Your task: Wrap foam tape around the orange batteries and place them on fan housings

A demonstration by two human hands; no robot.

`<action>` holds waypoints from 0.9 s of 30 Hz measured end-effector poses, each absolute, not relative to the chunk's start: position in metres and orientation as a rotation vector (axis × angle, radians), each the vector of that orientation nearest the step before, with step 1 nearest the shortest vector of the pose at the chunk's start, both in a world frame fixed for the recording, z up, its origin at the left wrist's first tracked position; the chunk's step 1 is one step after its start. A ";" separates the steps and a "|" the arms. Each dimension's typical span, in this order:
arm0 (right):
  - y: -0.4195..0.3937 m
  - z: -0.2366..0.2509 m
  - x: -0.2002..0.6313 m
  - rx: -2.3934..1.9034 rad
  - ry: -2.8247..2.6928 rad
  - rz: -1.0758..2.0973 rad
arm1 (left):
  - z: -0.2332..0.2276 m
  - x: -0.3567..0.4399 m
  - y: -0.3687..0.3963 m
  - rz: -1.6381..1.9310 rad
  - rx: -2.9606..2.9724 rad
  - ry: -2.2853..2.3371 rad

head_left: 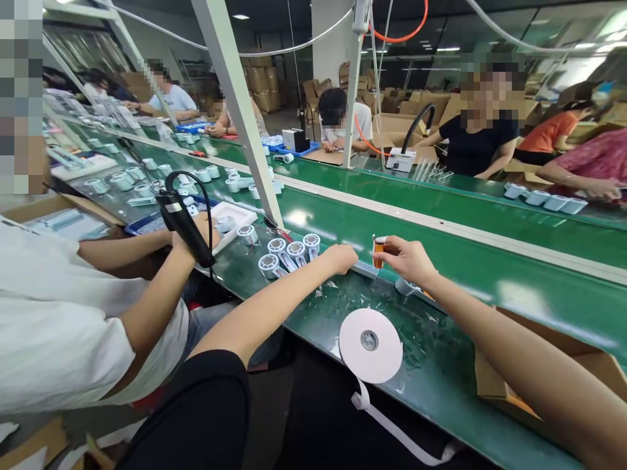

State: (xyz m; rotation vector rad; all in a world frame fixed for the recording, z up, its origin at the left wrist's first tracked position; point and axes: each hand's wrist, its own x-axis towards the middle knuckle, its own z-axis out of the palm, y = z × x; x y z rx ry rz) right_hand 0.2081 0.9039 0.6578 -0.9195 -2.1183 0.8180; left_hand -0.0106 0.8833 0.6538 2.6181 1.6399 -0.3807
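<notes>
Between the thumb and fingers of my right hand is a small orange battery, held upright above the near rail of the conveyor. My left hand is closed just left of it, over the same rail, and its fingers hide whatever they may hold. Several pale blue handheld fan parts with round heads stand on the bench beyond my left forearm. Another pale blue part lies under my right wrist, partly covered. Nearer to me, a big roll of white tape lies flat, its loose end hanging over the bench edge.
A green conveyor belt runs across in front. An open cardboard box sits under my right forearm. At left, a co-worker in a white shirt works close by, beside a black power screwdriver. A metal post rises ahead.
</notes>
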 end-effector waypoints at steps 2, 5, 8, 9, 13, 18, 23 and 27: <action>0.910 0.645 0.201 -0.936 -2.236 0.725 | 0.654 -0.008 0.881 -0.358 2.614 1.661; 0.914 0.635 0.199 -0.960 -2.428 0.535 | 0.656 -0.007 0.881 -0.330 2.589 1.683; 0.911 0.634 0.204 -0.946 -2.526 0.460 | 0.659 -0.008 0.886 -0.296 2.539 1.676; 0.909 0.634 0.207 -0.920 -2.569 0.443 | 0.660 -0.008 0.888 -0.280 2.522 1.670; 0.894 0.636 0.212 -0.767 -2.807 0.359 | 0.657 -0.011 0.894 -0.202 2.456 1.661; 0.883 0.638 0.193 -1.000 -2.867 0.249 | 0.649 -0.020 0.895 -0.028 2.373 1.676; 0.889 0.640 0.173 -1.208 -2.850 0.220 | 0.650 -0.038 0.897 0.179 2.297 1.521; 0.890 0.640 0.165 -1.280 -2.897 0.223 | 0.648 -0.046 0.894 0.356 2.225 1.481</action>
